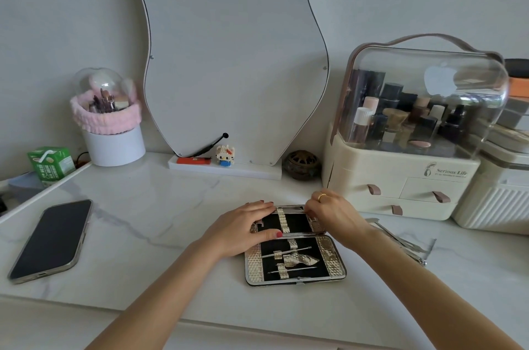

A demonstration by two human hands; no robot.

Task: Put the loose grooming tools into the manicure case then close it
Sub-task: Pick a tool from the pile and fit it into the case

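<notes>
Marble top: the manicure case (294, 246) lay open and flat on the pale counter (160, 206), its far half under both of your hands.
Step in hand: you were, by the look of it, seating a tool along the far edge of the case; the loading was only partly done.
Left hand (243, 228): it lay flat on the left side of the far half, fingers spread, thumb on the hinge line, pinning the case and gripping nothing.
Right hand (333, 213): your fingertips were bunched at the far right corner, touching a thin metal strip there; whether they pinched a tool could not be told.
Near half: two slim metal picks (289, 251) sat under their straps, apart from either hand.
Loose tools (400, 241): a small heap of metal pieces waited on the counter just right of the case, beside your right forearm and untouched.
Next move: your right hand would likely need to draw back to that heap, lift one piece and slide it under a free strap; closing comes later.
Bystanders: a phone (51, 239) lay well to the left, a cosmetics box (406, 178) stood just behind your right hand.
</notes>
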